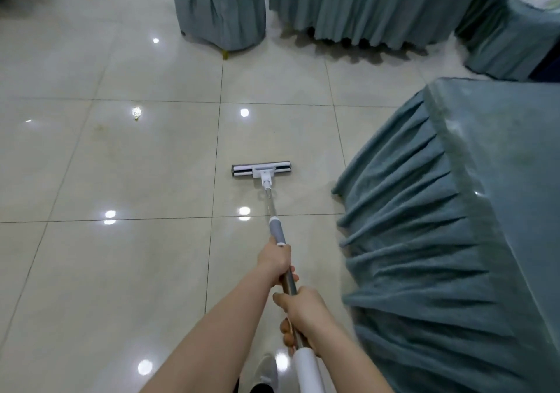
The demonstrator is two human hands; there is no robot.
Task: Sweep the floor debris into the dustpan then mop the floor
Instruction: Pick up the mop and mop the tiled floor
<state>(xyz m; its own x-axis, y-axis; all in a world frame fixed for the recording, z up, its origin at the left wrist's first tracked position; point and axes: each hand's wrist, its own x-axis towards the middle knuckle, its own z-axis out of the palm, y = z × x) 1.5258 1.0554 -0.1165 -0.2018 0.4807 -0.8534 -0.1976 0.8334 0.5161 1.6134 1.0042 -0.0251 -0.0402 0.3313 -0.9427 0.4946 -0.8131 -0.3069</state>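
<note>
A flat mop runs away from me across the glossy cream tile floor (121,165). Its grey and white head (261,170) lies flat on the tiles in the middle of the view. The metal handle (289,283) leads back to me and ends in a white grip (307,368). My left hand (275,261) grips the handle just below the grey collar. Closer to me, my right hand (303,314) grips the handle above the white grip. A small yellowish scrap (137,114) lies on the floor to the left.
A table with a pleated teal cloth (439,226) stands close on my right. Farther off are a covered chair (221,8), a second skirted table (372,5) and another covered piece (512,35). A yellow bit (225,55) lies by the chair. My shoe (266,371) shows below.
</note>
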